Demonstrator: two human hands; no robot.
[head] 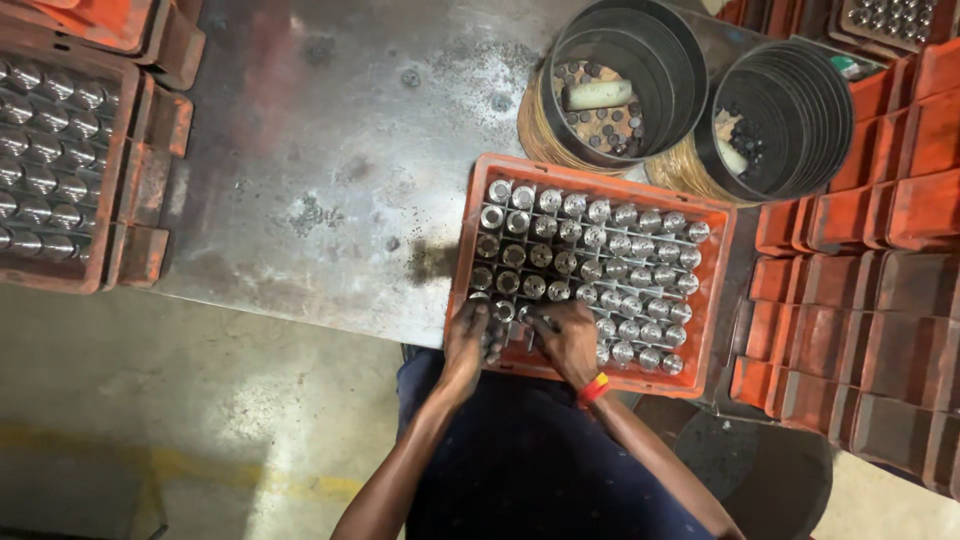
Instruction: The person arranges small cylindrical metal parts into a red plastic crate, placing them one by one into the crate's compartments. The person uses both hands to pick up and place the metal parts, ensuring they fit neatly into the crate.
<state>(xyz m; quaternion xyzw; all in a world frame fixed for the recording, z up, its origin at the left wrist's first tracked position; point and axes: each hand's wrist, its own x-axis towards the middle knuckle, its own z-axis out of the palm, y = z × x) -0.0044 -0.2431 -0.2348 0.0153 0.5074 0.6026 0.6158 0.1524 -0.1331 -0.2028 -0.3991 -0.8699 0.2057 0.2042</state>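
Observation:
An orange plastic crate (720,290) with a divider grid sits at the near edge of a steel table. It is filled with several shiny metal cylinders (625,245). My left hand (467,340) rests on the crate's near left corner, fingers curled over cylinders there. Beside it, my right hand (568,340), with a red and yellow wristband, presses down on cylinders in the near row. Whether either hand grips a cylinder is hidden by the fingers.
Two dark round metal bins (660,60) (800,110) with small parts stand behind the crate. Another crate of cylinders (110,170) sits at the far left. Stacked empty orange crates (870,290) crowd the right side. The worn steel tabletop (330,170) lies between them.

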